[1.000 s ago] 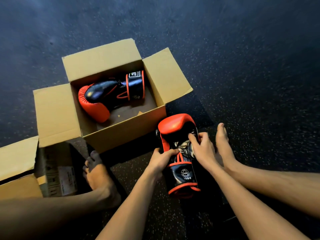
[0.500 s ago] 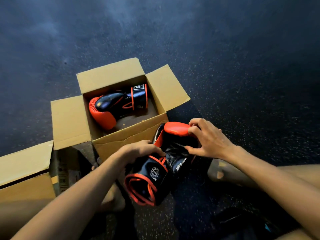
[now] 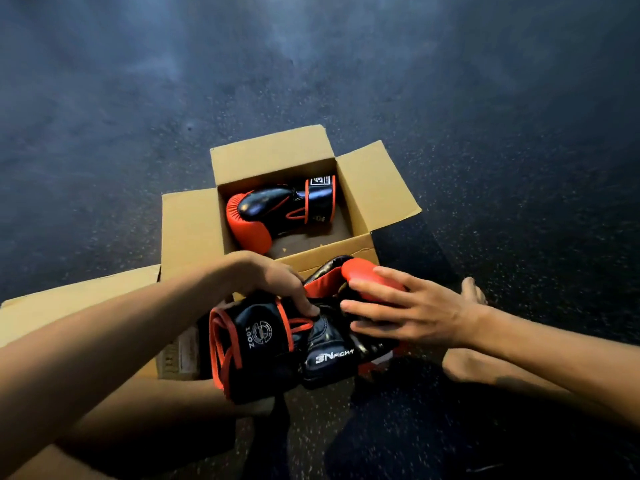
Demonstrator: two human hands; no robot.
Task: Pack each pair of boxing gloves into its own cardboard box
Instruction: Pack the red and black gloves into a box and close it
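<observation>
Leather glove — soft, light, I judge | my left hand grips by the cuff | right hand spread over padding

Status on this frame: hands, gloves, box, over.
Left hand grips held glove near its cuff; right hand flat on its red padding. Other glove lies in open box. Flaps spread, nothing across the opening.

Fig. Dark floor, flecked throughout with pale specks, is seen across the whole view. A bare foot is rested on it at right, toes pointed away. A bare leg is laid across the lower left, partly hidden.
</observation>
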